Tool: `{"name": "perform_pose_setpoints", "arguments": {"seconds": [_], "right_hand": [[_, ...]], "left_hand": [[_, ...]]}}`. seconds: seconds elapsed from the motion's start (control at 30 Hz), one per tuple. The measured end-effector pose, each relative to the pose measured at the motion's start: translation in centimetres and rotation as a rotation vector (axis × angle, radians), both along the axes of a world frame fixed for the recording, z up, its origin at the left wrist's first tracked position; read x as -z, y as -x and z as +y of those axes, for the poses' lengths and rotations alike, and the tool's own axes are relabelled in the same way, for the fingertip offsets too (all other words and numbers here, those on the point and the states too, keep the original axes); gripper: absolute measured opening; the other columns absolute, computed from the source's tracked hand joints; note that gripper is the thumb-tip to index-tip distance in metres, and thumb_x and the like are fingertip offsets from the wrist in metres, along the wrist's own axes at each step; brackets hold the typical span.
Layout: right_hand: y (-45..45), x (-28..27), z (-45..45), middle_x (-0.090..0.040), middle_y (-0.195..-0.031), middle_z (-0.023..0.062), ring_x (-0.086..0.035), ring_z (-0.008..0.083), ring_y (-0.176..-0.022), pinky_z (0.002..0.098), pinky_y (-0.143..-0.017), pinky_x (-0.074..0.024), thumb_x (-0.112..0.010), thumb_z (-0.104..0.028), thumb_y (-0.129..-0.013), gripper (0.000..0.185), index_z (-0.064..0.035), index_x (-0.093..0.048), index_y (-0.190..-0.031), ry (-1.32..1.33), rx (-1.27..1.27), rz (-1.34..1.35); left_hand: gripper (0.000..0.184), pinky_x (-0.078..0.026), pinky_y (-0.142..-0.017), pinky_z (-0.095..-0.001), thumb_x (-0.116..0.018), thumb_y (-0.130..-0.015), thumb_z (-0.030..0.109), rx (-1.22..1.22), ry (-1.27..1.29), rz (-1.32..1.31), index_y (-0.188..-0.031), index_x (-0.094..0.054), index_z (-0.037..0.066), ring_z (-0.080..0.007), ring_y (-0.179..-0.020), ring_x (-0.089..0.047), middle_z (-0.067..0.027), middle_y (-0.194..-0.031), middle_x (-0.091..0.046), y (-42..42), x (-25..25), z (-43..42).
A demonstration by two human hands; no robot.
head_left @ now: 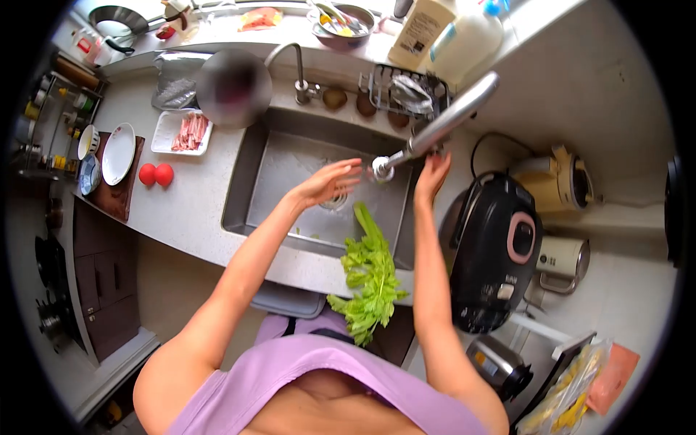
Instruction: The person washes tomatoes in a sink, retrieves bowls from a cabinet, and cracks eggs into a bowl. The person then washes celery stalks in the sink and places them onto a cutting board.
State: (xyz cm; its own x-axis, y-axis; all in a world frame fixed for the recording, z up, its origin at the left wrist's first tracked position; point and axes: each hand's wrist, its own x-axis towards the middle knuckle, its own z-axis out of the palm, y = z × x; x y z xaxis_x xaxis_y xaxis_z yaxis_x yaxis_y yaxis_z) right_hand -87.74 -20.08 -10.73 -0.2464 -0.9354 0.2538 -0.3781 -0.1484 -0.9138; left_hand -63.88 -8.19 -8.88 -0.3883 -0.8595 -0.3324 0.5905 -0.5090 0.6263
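My left hand (330, 183) is over the sink (283, 156), its fingers stretched out and holding nothing. Its fingertips are just left of the tip of the metal faucet (442, 127). My right hand (433, 176) reaches up to the right side of that faucet, fingers curled at its handle and partly hidden behind it. Whether water is running I cannot tell. A bunch of leafy green celery (368, 264) lies across the sink's front edge, stalks inside the basin and leaves hanging toward me. Neither hand touches it.
Left of the sink are two tomatoes (156, 174), a tray of sliced meat (183, 133) and a white plate (119, 154) on a brown board. A black rice cooker (500, 246) stands close to my right forearm. A small curved tap (299, 72) rises behind the basin.
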Motion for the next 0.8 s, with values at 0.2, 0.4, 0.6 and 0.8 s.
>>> {"name": "perform_pose_setpoints", "arguments": {"seconds": [0.2, 0.4, 0.6, 0.8], "right_hand": [[-4.0, 5.1, 10.2, -0.052, -0.125, 0.0166, -0.050, 0.0371, -0.114, 0.0453, -0.094, -0.0400, -0.048, -0.022, -0.088, 0.043, -0.0053, -0.047, -0.127, -0.597, -0.739, 0.989], [0.0, 4.9, 9.3, -0.064, -0.102, 0.0210, -0.061, 0.0362, -0.094, 0.0403, -0.082, -0.0474, -0.055, -0.030, -0.085, 0.038, 0.0008, -0.061, -0.108, -0.462, -0.710, 0.643], [1.8, 0.3, 1.8, -0.064, -0.084, 0.0153, -0.064, 0.0198, -0.069, 0.0325, -0.067, -0.0492, -0.051, -0.032, -0.092, 0.047, 0.0034, -0.041, -0.120, -0.240, 0.097, -0.055], [1.3, -6.1, -7.5, -0.064, -0.067, 0.0141, -0.064, 0.0206, -0.055, 0.0284, -0.055, -0.0494, -0.039, -0.040, -0.093, 0.049, 0.0052, -0.058, -0.095, -0.464, -0.014, 0.036]], "left_hand": [[0.054, -0.039, -0.092, -0.0461, -0.057, -0.085, 0.042, 0.146, -0.003, -1.267, -0.132, -0.044, 0.019, -0.0327, -0.115, -0.045, -0.0134, -0.123, -0.052, -3.0, 6.1, 0.2], [0.048, -0.051, -0.071, -0.0421, -0.058, -0.083, 0.042, 0.103, 0.358, -1.431, -0.114, -0.058, 0.005, -0.0332, -0.082, -0.065, -0.0181, -0.089, -0.067, -1.0, 7.4, 5.7], [0.080, -0.052, -0.073, -0.0405, -0.054, -0.084, 0.059, 0.246, -0.475, -0.664, -0.132, -0.038, -0.003, -0.0311, -0.092, -0.059, -0.0216, -0.119, -0.053, 9.7, 9.7, 4.6], [0.060, -0.051, -0.072, -0.0432, -0.058, -0.084, 0.050, 0.425, -0.598, -0.507, -0.115, -0.050, -0.001, -0.0308, -0.089, -0.060, -0.0198, -0.110, -0.057, 18.8, 21.5, 1.1]]}}
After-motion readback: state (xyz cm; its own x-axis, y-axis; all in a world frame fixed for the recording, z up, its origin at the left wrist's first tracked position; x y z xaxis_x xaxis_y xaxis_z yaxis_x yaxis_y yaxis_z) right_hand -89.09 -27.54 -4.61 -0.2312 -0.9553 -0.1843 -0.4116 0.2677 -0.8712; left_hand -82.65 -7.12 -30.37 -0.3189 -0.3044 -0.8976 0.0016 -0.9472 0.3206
